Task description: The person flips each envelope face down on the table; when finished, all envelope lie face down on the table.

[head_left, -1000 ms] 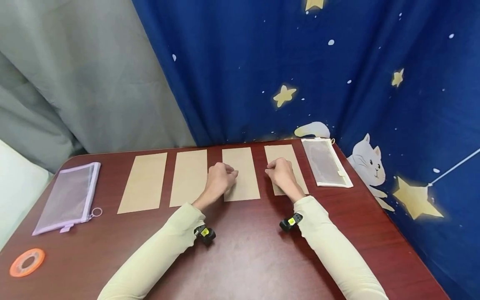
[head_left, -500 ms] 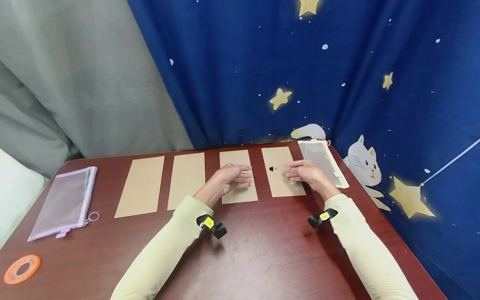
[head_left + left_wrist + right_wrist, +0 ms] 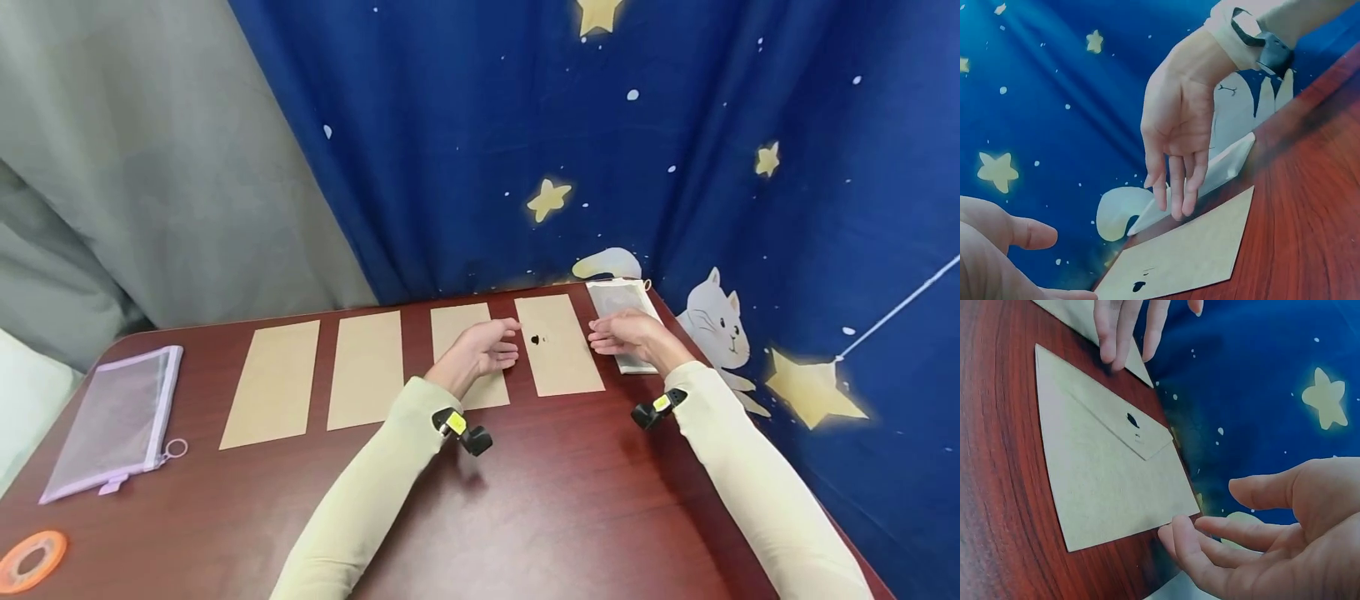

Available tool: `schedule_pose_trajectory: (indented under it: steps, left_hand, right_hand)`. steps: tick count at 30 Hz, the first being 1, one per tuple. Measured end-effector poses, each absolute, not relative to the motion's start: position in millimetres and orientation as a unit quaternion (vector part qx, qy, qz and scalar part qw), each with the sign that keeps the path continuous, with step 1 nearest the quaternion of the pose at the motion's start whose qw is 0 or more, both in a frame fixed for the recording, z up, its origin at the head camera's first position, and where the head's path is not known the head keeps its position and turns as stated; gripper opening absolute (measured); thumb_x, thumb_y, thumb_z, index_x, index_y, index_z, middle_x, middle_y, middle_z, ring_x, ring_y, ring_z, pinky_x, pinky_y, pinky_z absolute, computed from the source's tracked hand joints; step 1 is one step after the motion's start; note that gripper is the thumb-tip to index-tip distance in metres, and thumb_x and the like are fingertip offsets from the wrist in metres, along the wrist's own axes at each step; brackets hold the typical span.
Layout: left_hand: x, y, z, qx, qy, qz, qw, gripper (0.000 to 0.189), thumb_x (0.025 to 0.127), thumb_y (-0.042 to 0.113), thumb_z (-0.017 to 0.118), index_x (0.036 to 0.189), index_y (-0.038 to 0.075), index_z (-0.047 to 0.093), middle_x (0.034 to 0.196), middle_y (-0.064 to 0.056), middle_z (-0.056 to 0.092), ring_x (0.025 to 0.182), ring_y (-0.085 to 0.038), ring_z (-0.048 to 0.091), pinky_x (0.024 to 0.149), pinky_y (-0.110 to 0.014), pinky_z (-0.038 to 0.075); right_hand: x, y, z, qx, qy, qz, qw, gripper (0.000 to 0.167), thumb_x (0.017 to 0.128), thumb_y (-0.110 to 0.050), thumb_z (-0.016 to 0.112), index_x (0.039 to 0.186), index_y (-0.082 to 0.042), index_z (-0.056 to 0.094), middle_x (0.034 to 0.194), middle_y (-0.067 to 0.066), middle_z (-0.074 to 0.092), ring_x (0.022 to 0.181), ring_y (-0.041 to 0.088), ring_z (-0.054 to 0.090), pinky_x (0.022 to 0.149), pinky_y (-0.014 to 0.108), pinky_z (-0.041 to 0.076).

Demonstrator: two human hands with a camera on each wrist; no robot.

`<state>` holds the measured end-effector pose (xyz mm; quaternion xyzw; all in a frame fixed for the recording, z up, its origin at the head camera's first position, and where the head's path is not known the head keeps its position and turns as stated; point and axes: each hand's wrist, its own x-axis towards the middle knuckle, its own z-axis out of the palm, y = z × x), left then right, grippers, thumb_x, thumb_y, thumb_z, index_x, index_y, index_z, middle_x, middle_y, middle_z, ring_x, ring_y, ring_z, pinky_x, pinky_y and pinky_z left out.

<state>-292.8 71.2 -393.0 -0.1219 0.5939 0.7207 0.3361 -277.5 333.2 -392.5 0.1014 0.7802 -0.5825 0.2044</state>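
Note:
A tan paper envelope (image 3: 561,350) lies on the table between my two hands; the right wrist view shows its pointed flap (image 3: 1132,428) with a small black print. My left hand (image 3: 486,348) hovers at its left side, fingers extended, and partly covers a second tan sheet (image 3: 450,321) in the head view. On the other side, my right hand (image 3: 628,335) has relaxed fingers and overlaps a white-edged mesh zip pouch (image 3: 615,293). In the right wrist view its fingertips (image 3: 1182,528) appear right at the envelope's edge. Neither hand holds anything.
Two more tan sheets (image 3: 367,367) lie in the row to the left. Beyond them is a lilac mesh zip pouch (image 3: 112,425) with a ring pull. An orange ring-shaped roll (image 3: 48,550) sits near the front left. Curtains (image 3: 450,150) hang right behind the table's back edge.
My right hand has moved right, off the rightmost envelope, uncovering its black print. My left hand has shifted right. The fingers of both hands have straightened from a bent pose.

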Motion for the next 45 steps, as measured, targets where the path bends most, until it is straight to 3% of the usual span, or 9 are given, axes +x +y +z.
schedule_pose_trajectory:
  steps: [5, 15, 24, 31, 40, 45]
  left_hand:
    - [-296.0, 82.0, -395.7, -0.137, 0.585, 0.728, 0.33, 0.058, 0.101, 0.022, 0.057, 0.149, -0.004, 0.04, 0.152, -0.031, 0.039, 0.143, -0.041, 0.042, 0.123, -0.043, 0.036]
    - [-291.3, 97.2, -392.5, -0.145, 0.583, 0.734, 0.315, 0.063, 0.098, 0.019, 0.06, 0.148, -0.009, 0.035, 0.151, -0.034, 0.04, 0.142, -0.043, 0.043, 0.123, -0.044, 0.036]
    - [-289.7, 101.0, -395.8, -0.138, 0.605, 0.721, 0.308, 0.06, 0.098, 0.016, 0.058, 0.145, -0.013, 0.036, 0.148, -0.035, 0.041, 0.138, -0.044, 0.046, 0.119, -0.044, 0.042]
    - [-291.2, 97.0, -400.1, -0.146, 0.58, 0.74, 0.309, 0.057, 0.099, 0.004, 0.051, 0.151, -0.007, 0.029, 0.155, -0.031, 0.033, 0.144, -0.042, 0.038, 0.12, -0.047, 0.039]
    - [-293.5, 86.6, -396.6, -0.159, 0.568, 0.745, 0.31, 0.083, 0.097, -0.008, 0.045, 0.163, 0.014, 0.0, 0.155, -0.029, 0.032, 0.145, -0.041, 0.037, 0.12, -0.048, 0.039]
    - [-295.1, 85.6, -395.1, -0.162, 0.559, 0.75, 0.314, 0.075, 0.096, -0.011, 0.045, 0.161, 0.006, 0.012, 0.154, -0.027, 0.035, 0.146, -0.038, 0.037, 0.119, -0.045, 0.041]
  right_hand:
    - [-278.4, 334.4, -387.9, 0.118, 0.784, -0.572, 0.21, 0.048, 0.107, -0.009, 0.045, 0.147, 0.016, 0.035, 0.108, 0.012, 0.064, 0.088, 0.008, 0.068, 0.101, 0.03, 0.056]
    - [-276.3, 335.4, -390.6, 0.135, 0.787, -0.564, 0.212, 0.038, 0.106, -0.014, 0.049, 0.135, 0.01, 0.047, 0.099, 0.007, 0.068, 0.086, 0.01, 0.068, 0.088, 0.023, 0.06]
    - [-272.4, 327.0, -404.1, 0.149, 0.797, -0.555, 0.185, 0.038, 0.103, -0.009, 0.053, 0.134, 0.013, 0.051, 0.081, -0.006, 0.067, 0.072, 0.0, 0.066, 0.064, 0.011, 0.052]
    - [-272.5, 317.7, -412.6, 0.141, 0.813, -0.541, 0.165, 0.036, 0.096, 0.003, 0.05, 0.129, 0.018, 0.052, 0.076, -0.007, 0.062, 0.067, -0.002, 0.06, 0.065, 0.012, 0.053]
    - [-266.6, 306.1, -414.1, 0.137, 0.793, -0.584, 0.103, 0.038, 0.096, 0.003, 0.058, 0.132, 0.015, 0.054, 0.075, -0.011, 0.064, 0.07, 0.0, 0.058, 0.068, 0.015, 0.055]
    - [-266.1, 309.4, -419.5, 0.147, 0.771, -0.616, 0.065, 0.038, 0.095, 0.002, 0.063, 0.131, 0.014, 0.057, 0.076, -0.013, 0.066, 0.069, -0.001, 0.059, 0.066, 0.012, 0.055]
